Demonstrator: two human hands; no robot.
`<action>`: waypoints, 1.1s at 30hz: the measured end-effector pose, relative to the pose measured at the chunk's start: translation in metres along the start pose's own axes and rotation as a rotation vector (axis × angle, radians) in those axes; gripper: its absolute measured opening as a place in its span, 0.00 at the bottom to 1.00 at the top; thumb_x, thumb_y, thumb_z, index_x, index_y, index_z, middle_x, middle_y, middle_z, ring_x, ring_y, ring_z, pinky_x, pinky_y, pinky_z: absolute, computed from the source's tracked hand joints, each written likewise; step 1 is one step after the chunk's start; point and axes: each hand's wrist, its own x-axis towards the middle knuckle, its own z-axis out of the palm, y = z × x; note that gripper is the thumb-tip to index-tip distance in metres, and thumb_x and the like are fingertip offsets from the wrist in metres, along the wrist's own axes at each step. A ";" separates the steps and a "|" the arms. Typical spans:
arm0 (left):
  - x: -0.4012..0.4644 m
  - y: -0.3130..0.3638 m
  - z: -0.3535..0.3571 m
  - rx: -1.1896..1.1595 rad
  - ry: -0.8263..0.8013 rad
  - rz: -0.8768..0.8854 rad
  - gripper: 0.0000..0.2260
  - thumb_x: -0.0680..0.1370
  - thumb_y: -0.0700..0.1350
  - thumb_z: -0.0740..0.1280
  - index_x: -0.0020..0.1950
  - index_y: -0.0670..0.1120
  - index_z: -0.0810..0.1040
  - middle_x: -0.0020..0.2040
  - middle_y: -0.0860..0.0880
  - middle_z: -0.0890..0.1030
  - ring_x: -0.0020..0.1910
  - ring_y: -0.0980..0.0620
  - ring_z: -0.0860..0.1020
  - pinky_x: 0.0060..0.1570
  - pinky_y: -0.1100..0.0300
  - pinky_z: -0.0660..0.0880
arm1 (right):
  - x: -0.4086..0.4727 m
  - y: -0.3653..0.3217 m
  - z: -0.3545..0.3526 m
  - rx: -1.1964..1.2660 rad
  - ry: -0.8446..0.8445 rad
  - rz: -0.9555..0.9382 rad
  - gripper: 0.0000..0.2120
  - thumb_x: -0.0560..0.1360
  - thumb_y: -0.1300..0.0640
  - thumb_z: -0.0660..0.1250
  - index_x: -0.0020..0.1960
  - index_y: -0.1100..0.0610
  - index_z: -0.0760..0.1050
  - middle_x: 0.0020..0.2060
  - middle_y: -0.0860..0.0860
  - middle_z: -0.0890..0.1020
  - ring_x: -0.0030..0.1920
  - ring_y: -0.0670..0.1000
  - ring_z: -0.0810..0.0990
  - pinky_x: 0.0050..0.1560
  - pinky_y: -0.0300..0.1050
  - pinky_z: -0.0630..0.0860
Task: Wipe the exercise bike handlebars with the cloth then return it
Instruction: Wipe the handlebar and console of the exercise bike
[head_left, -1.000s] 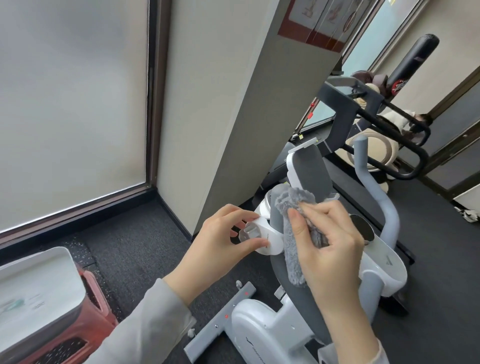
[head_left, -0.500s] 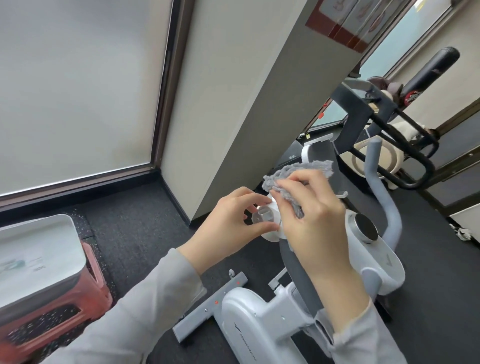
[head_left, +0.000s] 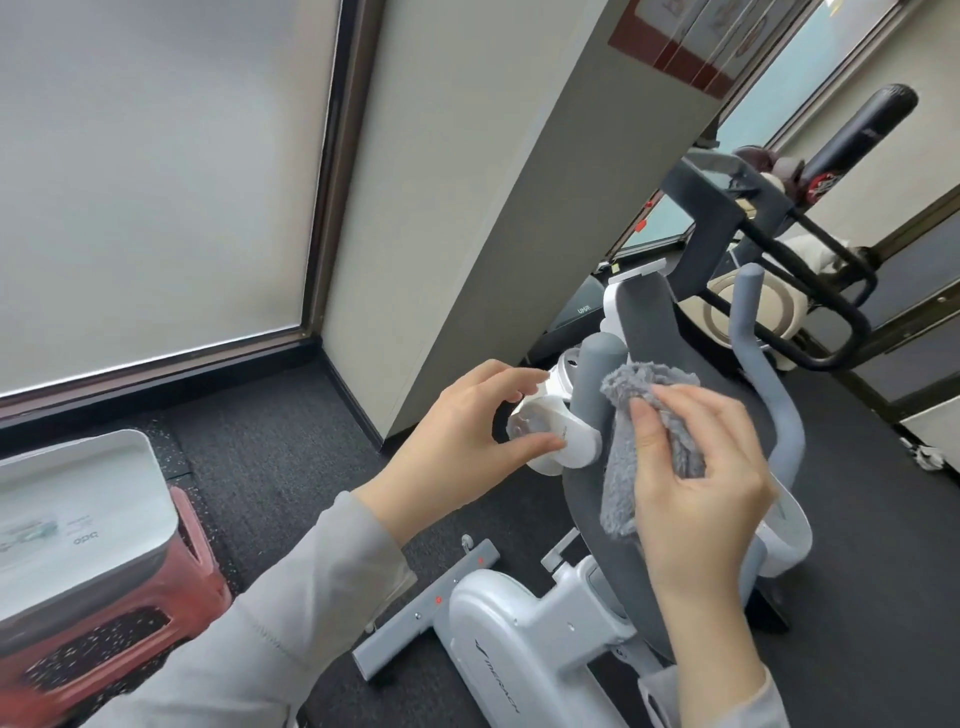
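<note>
A white and grey exercise bike (head_left: 524, 639) stands below me. Its near grey handlebar grip (head_left: 589, 384) rises at centre; the far grip (head_left: 769, 374) curves up on the right. My right hand (head_left: 696, 493) is shut on a fluffy grey cloth (head_left: 621, 457), pressing it against the right side of the near grip. The cloth hangs down over the dark grey console panel (head_left: 649, 322). My left hand (head_left: 467, 436) pinches the white round holder (head_left: 550, 431) fixed at the left of the near grip.
A beige pillar (head_left: 483, 208) stands directly behind the bike. A white box (head_left: 78, 519) rests on a red stool (head_left: 130, 623) at lower left. Another black-framed machine (head_left: 789, 260) stands behind on the right. The floor is dark carpet.
My right hand has slid the cloth down and to the right, off the top of the near grip onto its side. My left hand keeps its hold on the white holder.
</note>
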 end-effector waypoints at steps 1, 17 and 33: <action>0.001 0.003 0.002 0.002 -0.011 0.011 0.23 0.71 0.52 0.72 0.65 0.52 0.72 0.55 0.54 0.77 0.55 0.58 0.75 0.58 0.59 0.75 | 0.003 0.002 0.001 -0.007 -0.018 0.023 0.07 0.74 0.63 0.69 0.50 0.64 0.81 0.47 0.54 0.79 0.49 0.46 0.77 0.55 0.37 0.74; -0.006 0.029 0.031 0.663 -0.063 0.499 0.19 0.77 0.55 0.62 0.63 0.46 0.75 0.68 0.50 0.72 0.74 0.49 0.60 0.73 0.54 0.54 | -0.050 0.030 -0.022 0.001 -0.275 0.228 0.08 0.72 0.66 0.70 0.51 0.62 0.82 0.44 0.48 0.81 0.47 0.39 0.77 0.51 0.23 0.70; -0.026 0.036 0.089 0.725 -0.339 0.452 0.17 0.74 0.59 0.61 0.45 0.48 0.82 0.41 0.53 0.81 0.51 0.51 0.80 0.73 0.53 0.51 | -0.099 0.085 -0.095 -0.235 -0.392 0.267 0.08 0.71 0.65 0.71 0.50 0.59 0.83 0.46 0.50 0.82 0.43 0.52 0.83 0.42 0.50 0.80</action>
